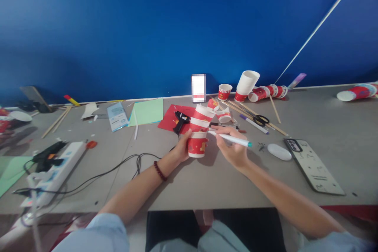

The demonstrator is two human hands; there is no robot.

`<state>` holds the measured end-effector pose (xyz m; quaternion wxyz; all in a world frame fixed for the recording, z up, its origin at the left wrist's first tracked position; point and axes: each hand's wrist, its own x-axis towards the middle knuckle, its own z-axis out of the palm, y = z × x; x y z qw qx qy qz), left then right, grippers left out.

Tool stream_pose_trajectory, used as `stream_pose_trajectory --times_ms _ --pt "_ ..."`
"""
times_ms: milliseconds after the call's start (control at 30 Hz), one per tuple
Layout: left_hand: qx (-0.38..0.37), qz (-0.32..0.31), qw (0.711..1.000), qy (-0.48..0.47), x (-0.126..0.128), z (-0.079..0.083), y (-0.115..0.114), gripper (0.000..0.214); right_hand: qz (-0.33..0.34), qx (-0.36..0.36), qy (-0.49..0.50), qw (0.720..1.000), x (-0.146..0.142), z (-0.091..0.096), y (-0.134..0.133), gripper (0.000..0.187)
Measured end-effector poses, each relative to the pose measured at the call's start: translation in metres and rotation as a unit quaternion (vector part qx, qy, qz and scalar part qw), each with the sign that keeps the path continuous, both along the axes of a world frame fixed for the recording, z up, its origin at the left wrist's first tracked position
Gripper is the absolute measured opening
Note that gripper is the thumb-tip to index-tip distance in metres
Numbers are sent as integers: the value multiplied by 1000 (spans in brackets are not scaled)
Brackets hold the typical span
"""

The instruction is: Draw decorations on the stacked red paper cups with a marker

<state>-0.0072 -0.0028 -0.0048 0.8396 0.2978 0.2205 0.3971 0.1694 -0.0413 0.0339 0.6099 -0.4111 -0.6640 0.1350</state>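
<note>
A stack of red and white paper cups [199, 130] stands mouth-down on the grey table [224, 183], leaning a little to the right. My left hand [182, 147] is wrapped round its lower part from the left. My right hand [232, 146] grips a white marker with a teal cap [233, 139]; the marker's tip rests against the right side of the stack. A dark red bead bracelet sits on my left wrist.
A black glue gun [180, 121] lies on red paper [171, 117] behind the cups. Scissors [261, 119], wooden sticks, more cups [246, 85], a phone [313, 165], a white oval object [279, 152], green paper [147, 112] and a power strip [56, 173] with cables surround them.
</note>
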Motion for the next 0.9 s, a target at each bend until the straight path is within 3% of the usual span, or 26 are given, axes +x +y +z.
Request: stream_pose_trajectory --times_ms 133,300,900 --pt "-11 21 1000 -18 2 8 -1 50 5 18 16 1000 0 3 -1 7" --pt "-33 3 999 -29 3 15 -1 42 3 6 1 1000 -2 4 -2 8" --pt "-44 -5 999 -16 -2 0 2 47 -8 34 -49 998 -5 1 -2 10"
